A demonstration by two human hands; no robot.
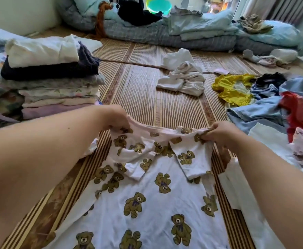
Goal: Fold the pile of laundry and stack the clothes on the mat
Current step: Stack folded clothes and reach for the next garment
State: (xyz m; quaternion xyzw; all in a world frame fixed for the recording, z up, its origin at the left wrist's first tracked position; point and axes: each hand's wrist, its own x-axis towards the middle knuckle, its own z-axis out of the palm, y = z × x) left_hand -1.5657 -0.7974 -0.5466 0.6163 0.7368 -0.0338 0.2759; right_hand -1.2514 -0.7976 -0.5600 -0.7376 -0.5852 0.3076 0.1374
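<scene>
White bear-print shirt (pixel 147 203) lies lengthwise on the mat (pixel 138 90); left hand (pixel 114 117) and right hand (pixel 220 132) each pinch its far shoulders, stack (pixel 52 78) left of it

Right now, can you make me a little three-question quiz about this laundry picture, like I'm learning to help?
1. True or false: both hands grip the teddy bear shirt at its far edge.
2. Which side of the mat has the folded stack: A) the person's left, B) the person's right, C) the middle?
3. Fill in: the crumpled garment near the unfolded pile on the right is ____ in colour.

Key:
1. True. The left hand and right hand each pinch a top corner.
2. A.
3. Yellow.
</scene>
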